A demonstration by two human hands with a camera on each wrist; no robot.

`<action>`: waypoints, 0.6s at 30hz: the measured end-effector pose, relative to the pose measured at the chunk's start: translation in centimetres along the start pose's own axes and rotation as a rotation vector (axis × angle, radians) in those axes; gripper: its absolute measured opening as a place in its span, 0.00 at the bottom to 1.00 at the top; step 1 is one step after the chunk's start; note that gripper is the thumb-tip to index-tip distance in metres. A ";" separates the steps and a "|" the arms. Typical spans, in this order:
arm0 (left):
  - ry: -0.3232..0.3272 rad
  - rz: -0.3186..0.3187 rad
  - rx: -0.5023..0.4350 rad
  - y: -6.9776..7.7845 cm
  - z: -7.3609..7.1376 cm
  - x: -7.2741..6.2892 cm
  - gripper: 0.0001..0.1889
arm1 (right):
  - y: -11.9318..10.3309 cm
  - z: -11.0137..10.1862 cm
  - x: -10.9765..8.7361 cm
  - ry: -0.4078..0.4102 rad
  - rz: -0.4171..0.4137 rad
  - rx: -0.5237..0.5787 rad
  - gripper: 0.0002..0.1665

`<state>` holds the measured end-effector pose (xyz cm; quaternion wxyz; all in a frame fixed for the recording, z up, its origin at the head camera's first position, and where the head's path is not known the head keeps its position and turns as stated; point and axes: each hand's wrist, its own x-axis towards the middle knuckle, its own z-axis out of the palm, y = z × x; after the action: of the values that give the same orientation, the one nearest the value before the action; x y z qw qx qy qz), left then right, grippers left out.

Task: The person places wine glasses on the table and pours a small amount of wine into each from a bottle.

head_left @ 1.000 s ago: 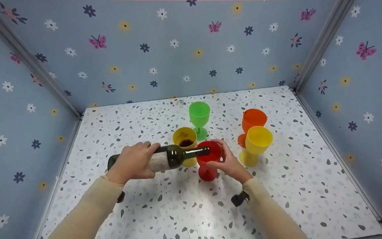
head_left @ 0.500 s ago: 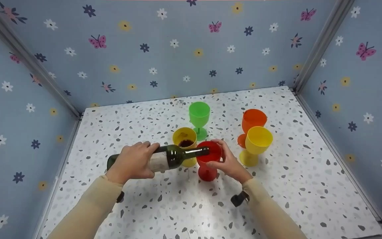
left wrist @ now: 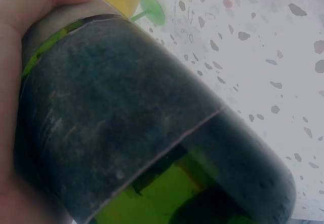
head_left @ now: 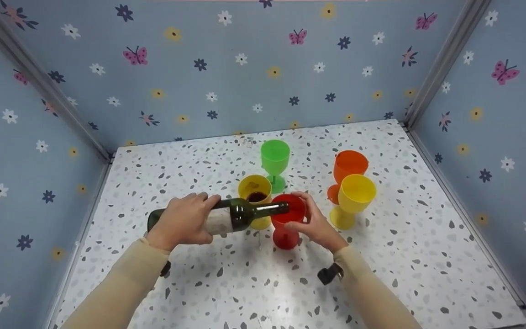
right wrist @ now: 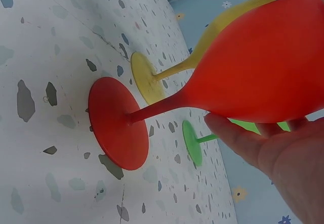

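Note:
My left hand grips a green wine bottle by its labelled body, tilted nearly level with the neck pointing right. The bottle's mouth overlaps the bowl of a red goblet. No stream of liquid shows at the mouth. My right hand holds that goblet's bowl, thumb in front and fingers round the right side. In the right wrist view the red goblet stands with its foot on the table. Just left of it, partly behind the bottle, is a yellow goblet with dark liquid inside.
A green goblet stands behind the red one. To the right are an orange goblet and a second yellow goblet in front of it. Flower-patterned walls enclose the speckled table at the back and sides.

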<state>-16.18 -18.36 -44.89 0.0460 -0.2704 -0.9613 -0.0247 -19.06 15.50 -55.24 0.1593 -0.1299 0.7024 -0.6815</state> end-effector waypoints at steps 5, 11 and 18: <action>-0.004 0.001 0.010 0.0 -0.1 0.1 0.40 | 0.0 0.0 0.0 -0.014 -0.005 0.010 0.53; 0.000 0.007 0.021 0.0 -0.4 0.1 0.39 | 0.0 0.0 0.1 -0.014 -0.013 0.015 0.51; -0.008 0.009 0.017 0.2 -0.6 0.1 0.39 | 0.1 0.0 0.1 -0.011 -0.005 0.014 0.50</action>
<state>-16.17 -18.19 -44.26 0.0445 -0.2743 -0.9605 -0.0152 -19.14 15.52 -55.31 0.1621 -0.1343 0.6965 -0.6859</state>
